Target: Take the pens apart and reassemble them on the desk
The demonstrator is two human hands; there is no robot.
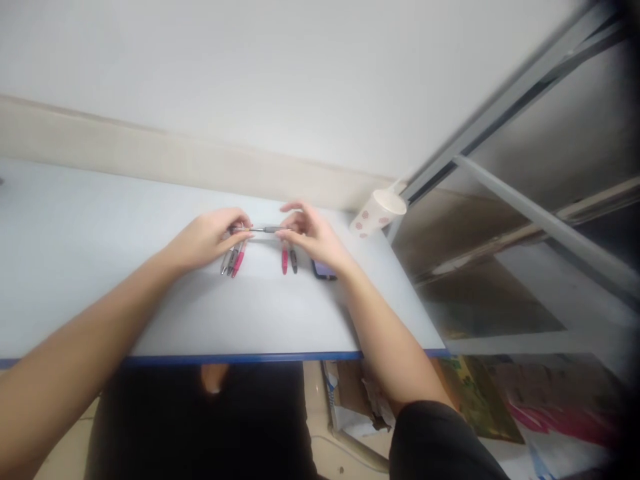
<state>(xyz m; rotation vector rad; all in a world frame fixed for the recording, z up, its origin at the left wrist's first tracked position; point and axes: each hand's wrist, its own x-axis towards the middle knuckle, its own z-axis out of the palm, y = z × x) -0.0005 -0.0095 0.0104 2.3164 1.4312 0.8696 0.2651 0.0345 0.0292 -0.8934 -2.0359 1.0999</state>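
– in hand?
– slim grey pen (265, 229), crosswise, left grip (210, 237) pinched on one end, right grip (313, 233) half open at the other, contact unclear.
– and on the counter (100, 267)?
– three pens (231, 261) left, two pens (289, 259) right, lying loose.

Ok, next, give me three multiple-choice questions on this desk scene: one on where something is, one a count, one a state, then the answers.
1. Where is the paper cup?
A) At the right end of the table
B) At its left end
C) Under it

2. How many pens lie just below the right hand?
A) One
B) Two
C) Four

3. What state is the slim metal pen in?
A) Standing in the cup
B) Held between the fingers of both hands
C) Lying on the floor

Answers:
1: A, it sits past the right hand, near the table's end.
2: B, a red pen and a dark pen lie side by side.
3: B, the left hand and right hand have their fingers at its two ends.
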